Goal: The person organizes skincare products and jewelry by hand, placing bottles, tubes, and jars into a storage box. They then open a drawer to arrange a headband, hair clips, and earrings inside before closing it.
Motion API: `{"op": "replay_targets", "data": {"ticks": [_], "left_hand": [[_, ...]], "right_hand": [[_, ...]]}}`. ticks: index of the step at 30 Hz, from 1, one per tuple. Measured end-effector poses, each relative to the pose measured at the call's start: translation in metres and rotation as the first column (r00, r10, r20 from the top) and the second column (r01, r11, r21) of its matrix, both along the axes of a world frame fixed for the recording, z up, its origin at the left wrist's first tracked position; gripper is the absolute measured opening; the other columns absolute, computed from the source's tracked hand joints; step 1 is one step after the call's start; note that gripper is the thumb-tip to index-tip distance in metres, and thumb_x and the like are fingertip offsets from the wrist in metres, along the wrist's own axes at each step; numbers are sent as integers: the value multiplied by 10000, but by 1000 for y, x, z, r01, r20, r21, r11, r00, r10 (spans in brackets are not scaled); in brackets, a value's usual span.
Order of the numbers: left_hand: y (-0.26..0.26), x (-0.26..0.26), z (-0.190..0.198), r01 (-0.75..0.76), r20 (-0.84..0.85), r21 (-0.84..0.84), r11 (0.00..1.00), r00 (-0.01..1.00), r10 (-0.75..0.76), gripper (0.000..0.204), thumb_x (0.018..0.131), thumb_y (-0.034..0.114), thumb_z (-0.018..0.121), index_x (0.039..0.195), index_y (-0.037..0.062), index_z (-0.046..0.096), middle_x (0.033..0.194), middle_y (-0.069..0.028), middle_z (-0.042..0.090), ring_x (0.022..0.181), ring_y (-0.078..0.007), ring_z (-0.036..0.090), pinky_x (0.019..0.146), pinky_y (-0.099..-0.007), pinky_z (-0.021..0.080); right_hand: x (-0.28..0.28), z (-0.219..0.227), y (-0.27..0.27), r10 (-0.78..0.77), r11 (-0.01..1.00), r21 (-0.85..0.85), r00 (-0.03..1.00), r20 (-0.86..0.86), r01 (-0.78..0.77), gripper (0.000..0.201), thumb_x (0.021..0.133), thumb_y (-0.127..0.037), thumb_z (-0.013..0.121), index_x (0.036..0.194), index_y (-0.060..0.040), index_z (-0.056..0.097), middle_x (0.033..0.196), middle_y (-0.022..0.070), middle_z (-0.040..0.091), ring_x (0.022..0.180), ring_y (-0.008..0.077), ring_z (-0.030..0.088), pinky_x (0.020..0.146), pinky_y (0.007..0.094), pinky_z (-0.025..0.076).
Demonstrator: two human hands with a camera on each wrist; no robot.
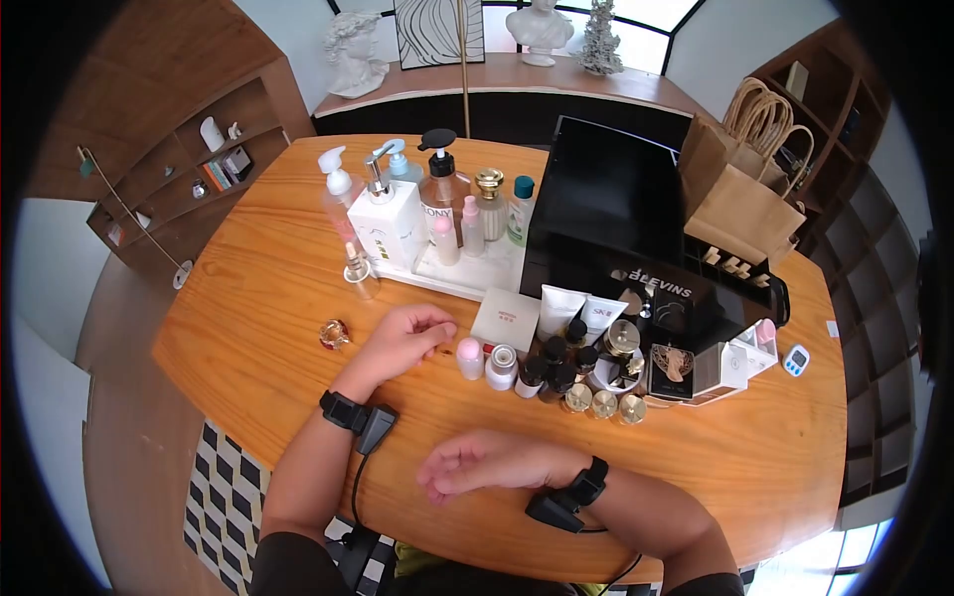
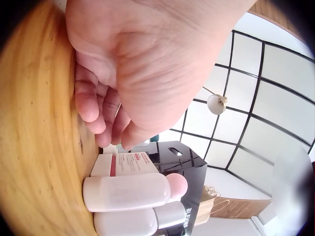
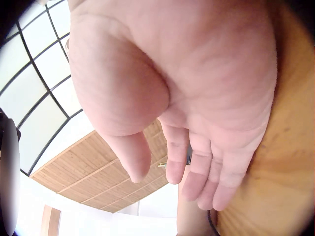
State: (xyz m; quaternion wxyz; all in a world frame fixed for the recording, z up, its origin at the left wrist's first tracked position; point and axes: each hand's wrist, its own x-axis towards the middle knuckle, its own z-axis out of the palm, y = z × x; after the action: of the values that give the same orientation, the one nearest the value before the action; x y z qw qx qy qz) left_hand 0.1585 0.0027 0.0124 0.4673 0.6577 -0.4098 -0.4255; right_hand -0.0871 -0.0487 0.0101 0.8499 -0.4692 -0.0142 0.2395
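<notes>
My left hand (image 1: 405, 343) rests on the wooden table with its fingers loosely bent and nothing held. Just right of it stand a small white bottle with a pink cap (image 1: 470, 359) and a silver-capped white bottle (image 1: 501, 368), both also close by in the left wrist view. Behind these sits a pale square box (image 1: 506, 318) with red print. Left of the hand lies a small amber glass object (image 1: 334, 334). Nearer the body, my right hand (image 1: 502, 464) lies over the table with relaxed fingers, its palm (image 3: 211, 88) bare in the right wrist view.
A white tray (image 1: 467, 283) at the back holds several pump and spray bottles. Right of it stands a black box (image 1: 606, 199) marked BLEVINS, with white tubes (image 1: 562, 310) and dark little bottles in front. Paper bags (image 1: 740, 204) and a small timer (image 1: 796, 360) are farther right.
</notes>
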Motion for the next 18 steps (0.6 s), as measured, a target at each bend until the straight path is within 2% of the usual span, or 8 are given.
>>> {"op": "replay_targets", "data": {"ticks": [3, 9, 11, 13, 15, 16, 17, 18], "left_hand": [[0, 1, -2, 12, 0, 3, 1000, 1000, -12, 246, 1026, 223, 716, 1173, 29, 751, 889, 22, 722, 692, -31, 590, 568, -210, 464], [2, -3, 0, 18, 16, -6, 1000, 1000, -18, 249, 1035, 230, 706, 1176, 30, 749, 932, 12, 732, 710, -37, 599, 582, -207, 468], [3, -3, 4, -43, 51, -57, 997, 998, 46, 229, 1035, 190, 703, 1187, 25, 746, 943, 10, 731, 720, -38, 600, 608, -204, 476], [4, -9, 18, -22, 105, -172, 985, 994, 40, 211, 1022, 146, 722, 1186, 16, 746, 950, 14, 730, 747, -39, 609, 635, -210, 479], [8, -20, 47, -2, 316, -275, 961, 944, 93, 210, 997, 116, 752, 1181, 16, 745, 950, 11, 741, 793, -35, 624, 659, -225, 486], [8, -32, 70, 38, 510, -262, 964, 854, 105, 225, 963, 97, 775, 1176, 31, 750, 970, -17, 747, 786, -85, 651, 675, -264, 504], [6, -44, 89, 43, 510, -258, 965, 854, 99, 225, 963, 97, 775, 1176, 31, 750, 970, -17, 747, 786, -85, 651, 675, -264, 504], [3, -57, 106, 128, 617, -289, 949, 783, 82, 235, 946, 100, 776, 1172, 40, 753, 988, -41, 743, 786, -139, 671, 684, -298, 519]], "right_hand": [[0, 1, -3, 35, 999, 4, 999, 20, -35, 495, 1052, -336, 712, 1401, 0, 610, 1233, 70, 714, 1187, 154, 660, 1080, 311, 491], [-2, -5, -4, 72, 996, 45, 996, 52, -74, 544, 1048, -331, 713, 1452, 5, 570, 1231, 82, 715, 1173, 154, 660, 1060, 305, 484], [-3, -3, -5, 70, 996, 50, 995, 78, -74, 549, 1052, -330, 707, 1458, 9, 562, 1219, 86, 715, 1153, 154, 663, 1043, 303, 490], [-3, -4, -6, 65, 996, 51, 991, 115, -71, 553, 1055, -329, 700, 1464, 14, 555, 1208, 91, 715, 1134, 154, 666, 1026, 300, 495], [-3, -7, -7, 101, 994, 29, 991, 89, -104, 555, 1062, -324, 684, 1470, 24, 545, 1183, 99, 714, 1103, 162, 670, 1015, 304, 510], [-3, -5, -7, 93, 995, 33, 991, 92, -96, 555, 1062, -324, 684, 1470, 24, 545, 1183, 99, 714, 1103, 162, 670, 1015, 304, 510], [-3, -2, -7, 76, 995, 59, 994, 80, -81, 547, 1059, -305, 693, 1457, 38, 541, 1163, 104, 697, 1081, 180, 673, 1012, 319, 523], [-4, -1, -5, 63, 994, 86, 996, 66, -68, 539, 1057, -287, 701, 1443, 52, 537, 1143, 110, 679, 1059, 199, 675, 1008, 334, 536]]}}
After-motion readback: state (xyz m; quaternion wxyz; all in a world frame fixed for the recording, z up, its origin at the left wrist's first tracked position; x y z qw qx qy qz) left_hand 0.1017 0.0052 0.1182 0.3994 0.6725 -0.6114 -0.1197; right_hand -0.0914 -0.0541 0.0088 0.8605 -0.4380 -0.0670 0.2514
